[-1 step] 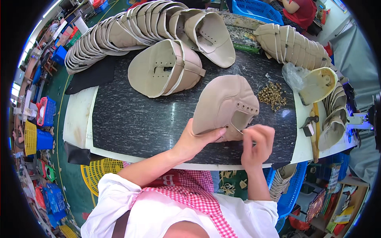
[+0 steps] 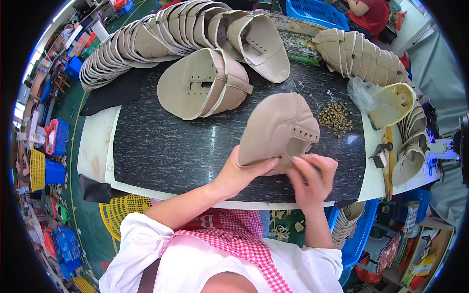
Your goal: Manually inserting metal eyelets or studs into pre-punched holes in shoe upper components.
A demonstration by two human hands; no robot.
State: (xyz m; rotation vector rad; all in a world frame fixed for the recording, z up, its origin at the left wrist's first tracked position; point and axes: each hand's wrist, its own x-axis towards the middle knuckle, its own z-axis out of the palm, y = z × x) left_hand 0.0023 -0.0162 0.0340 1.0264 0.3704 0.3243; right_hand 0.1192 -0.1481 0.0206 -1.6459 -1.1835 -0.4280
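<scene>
My left hand [image 2: 239, 176] grips a beige shoe upper [image 2: 273, 122], thumb on its near side by the lower lacing flap. Brass-coloured eyelets line the upper's far flap; dark holes show in the near one. Close against that near flap is my right hand [image 2: 312, 178], its thumb and forefinger pinched by the opening. A thin light sliver shows at those fingertips, too small to name. To the right of the upper lies a heap of loose brass eyelets [image 2: 335, 118] on the dark work mat [image 2: 166, 156].
Two nested uppers [image 2: 190, 93] stand beyond my left hand, before a long curved row of uppers [image 2: 141, 44]. More uppers [image 2: 361, 56] line the far right. A hammer [image 2: 389, 171] lies on the right edge, near a clear plastic bag [image 2: 362, 95]. A person [image 2: 364, 14] sits at the back.
My right hand has shifted slightly left and its fingertips have come in against the upper's near flap. My left hand and the upper have barely moved.
</scene>
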